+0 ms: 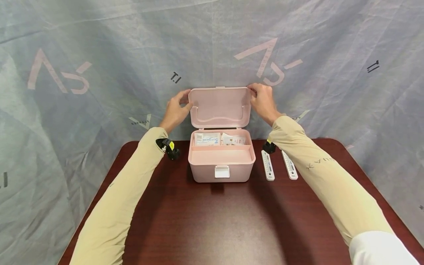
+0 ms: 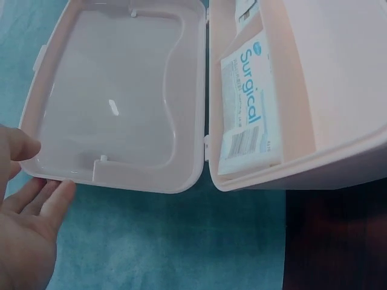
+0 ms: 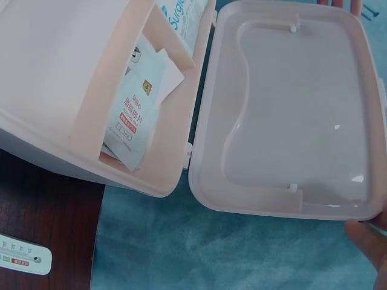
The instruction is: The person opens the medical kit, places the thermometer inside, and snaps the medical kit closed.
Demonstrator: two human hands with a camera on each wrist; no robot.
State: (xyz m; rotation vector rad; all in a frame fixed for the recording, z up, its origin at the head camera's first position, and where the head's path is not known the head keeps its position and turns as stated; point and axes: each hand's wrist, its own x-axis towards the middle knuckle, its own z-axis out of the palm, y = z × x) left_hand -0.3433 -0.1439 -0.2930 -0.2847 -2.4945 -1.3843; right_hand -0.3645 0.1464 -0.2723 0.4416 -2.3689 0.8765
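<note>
The left hand (image 1: 176, 111) and right hand (image 1: 264, 102) each pinch a far corner of the lid (image 1: 220, 105), apparently to steady it raised, while the box (image 1: 202, 174) sits far back on the counter (image 1: 205, 228) (thermometers (image 1: 268, 167) to its right), its divider (image 1: 222, 148) likely keeping packets (image 1: 207, 139) far-side.

The lid (image 1: 220, 106) stands between the left hand (image 1: 176, 109) and the right hand (image 1: 264, 101). Below both hands, the box (image 1: 203, 173) sits on the tabletop (image 1: 218, 224), packets (image 1: 208, 139) inside its rear. Two thermometers (image 1: 268, 167) lie below the right hand.
</note>
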